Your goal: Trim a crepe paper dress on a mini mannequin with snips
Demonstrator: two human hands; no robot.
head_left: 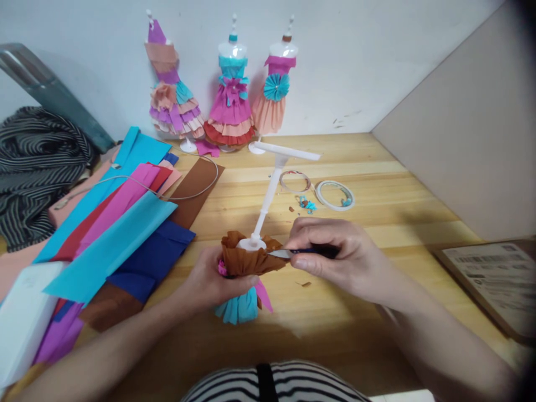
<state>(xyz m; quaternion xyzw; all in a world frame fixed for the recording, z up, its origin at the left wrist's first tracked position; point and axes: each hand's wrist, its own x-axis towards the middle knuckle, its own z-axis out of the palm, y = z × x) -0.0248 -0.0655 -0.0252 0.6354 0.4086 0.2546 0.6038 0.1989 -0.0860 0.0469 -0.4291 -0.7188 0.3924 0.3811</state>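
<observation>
My left hand [213, 279] is closed around a small doll dress form turned upside down, its white stand [268, 195] pointing up and away. A gathered brown crepe paper skirt [247, 259] flares around the form's white base end. Below my fingers hang turquoise pleated paper [238, 307] and a magenta strip. My right hand [330, 251] pinches a black-handled tool with a shiny metal blade [278, 253]; whether it is a knife or scissors cannot be made out. The blade's tip meets the skirt's right edge.
Three dressed doll forms [232, 106] stand against the wall. Coloured crepe paper sheets [113, 240], a thin cable and a white box-shaped device [27, 318] lie at left. Two tape rolls [335, 195] and paper scraps [307, 204] are beyond my right hand; a cardboard box [489, 279] is at right.
</observation>
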